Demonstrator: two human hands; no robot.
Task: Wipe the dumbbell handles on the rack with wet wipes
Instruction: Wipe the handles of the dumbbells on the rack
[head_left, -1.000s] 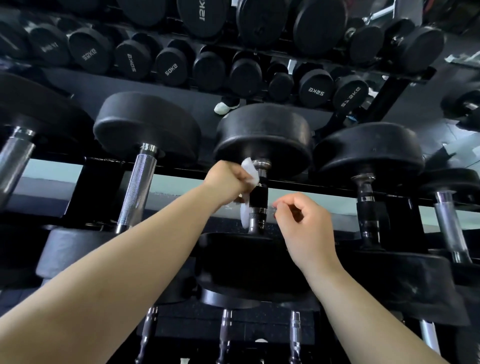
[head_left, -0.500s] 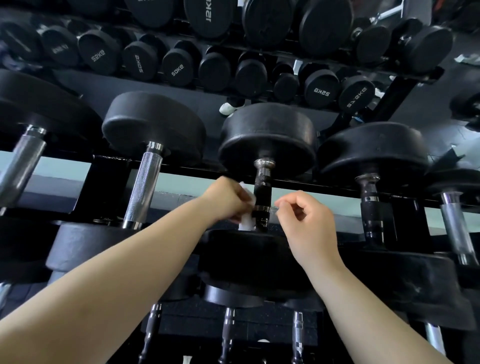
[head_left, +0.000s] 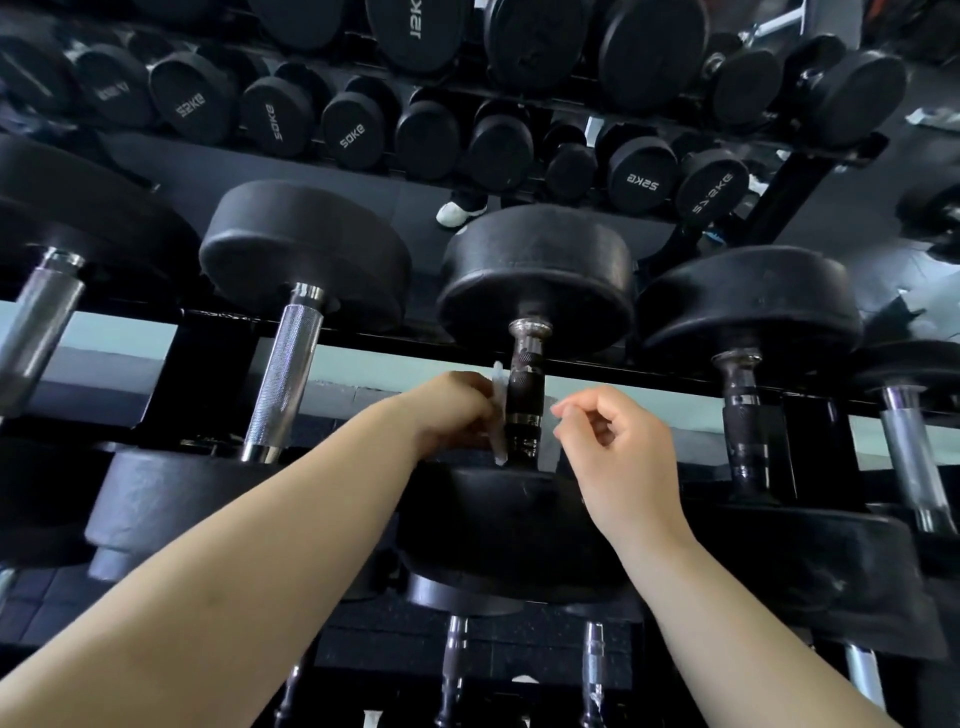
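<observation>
A black dumbbell lies on the rack in front of me, its dark knurled handle (head_left: 525, 389) running between two rubber heads. My left hand (head_left: 452, 413) grips a white wet wipe (head_left: 498, 415) and holds it against the left side of that handle, near its lower end. My right hand (head_left: 615, 447) hovers just right of the handle with fingers curled and thumb and forefinger pinched together; a faint pale strip, perhaps the wipe's other end, shows by its fingertips. Whether it pinches that strip is unclear.
Neighbouring dumbbells flank the handle: a chrome-handled one (head_left: 283, 379) to the left and a dark-handled one (head_left: 743, 410) to the right. A black rack rail (head_left: 649, 376) crosses behind. A mirror above reflects rows of smaller dumbbells. More handles sit on the shelf below.
My left hand slid the wipe down the handle from just under the upper head to near the lower head. The right hand stayed beside the handle.
</observation>
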